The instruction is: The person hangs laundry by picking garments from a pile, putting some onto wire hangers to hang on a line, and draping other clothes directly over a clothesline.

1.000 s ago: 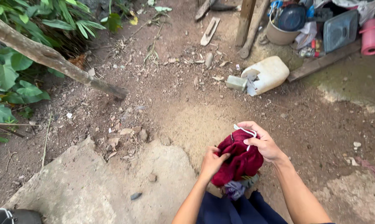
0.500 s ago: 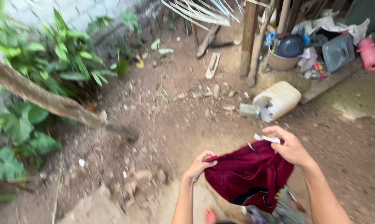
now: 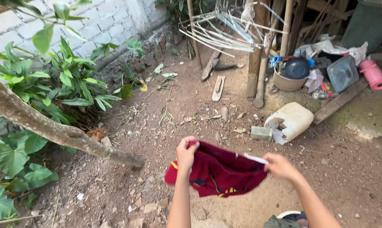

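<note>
- Both hands grip the dark red garment [image 3: 218, 173] by its upper edge: the left hand [image 3: 186, 153] pinches one end, the right hand [image 3: 279, 165] closes on the other end, where a white cord [image 3: 255, 158] shows.
- Held this way, the garment hangs spread between the hands in the lower middle of the frame, above bare dirt ground [image 3: 191, 114]; yellow and dark markings show on its lower part.
- As a judgement, the cloth is opened out and stretched flat but not yet hung on or laid over anything; nothing in view bears it besides the hands.
- At the bottom edge, lower right, a dull green bundle of cloth [image 3: 279, 221] lies in a light-rimmed container, only partly seen.
- Right of centre, a white plastic jug [image 3: 290, 121] lies on its side with a small grey block [image 3: 260, 133] just beside it.
- In the upper middle, white clothes hangers [image 3: 225, 29] hang by a wooden post [image 3: 256, 55]; a bucket of odds and ends [image 3: 289, 76] and a pink container [image 3: 373, 75] sit upper right.
- A slanting tree trunk [image 3: 51, 128] and green plants [image 3: 68, 80] fill the left side before a pale block wall [image 3: 94, 25].
</note>
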